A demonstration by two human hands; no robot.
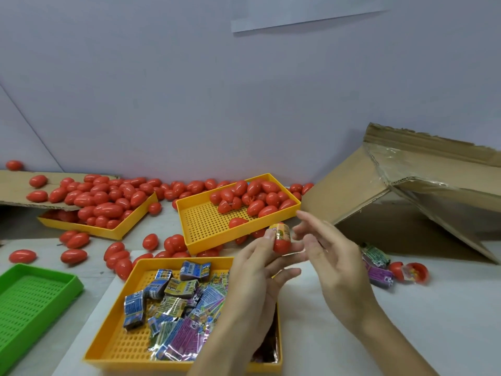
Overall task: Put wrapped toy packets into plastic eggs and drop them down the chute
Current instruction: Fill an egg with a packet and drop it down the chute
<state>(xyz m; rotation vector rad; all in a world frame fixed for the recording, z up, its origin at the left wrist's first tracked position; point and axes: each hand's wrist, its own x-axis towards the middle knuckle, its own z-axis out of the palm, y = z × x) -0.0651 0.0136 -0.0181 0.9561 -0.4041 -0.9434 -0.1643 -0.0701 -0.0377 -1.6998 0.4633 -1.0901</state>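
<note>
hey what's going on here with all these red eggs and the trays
A person is stuffing toy packets into red plastic eggs. The left hand holds an egg half with a yellow wrapped packet sticking out of its top; the right hand hovers open beside it. The near yellow tray holds more packets, the far yellow tray holds eggs, and many eggs lie loose on the table. A cardboard chute slopes at the right. This egg is not yet closed.
</note>
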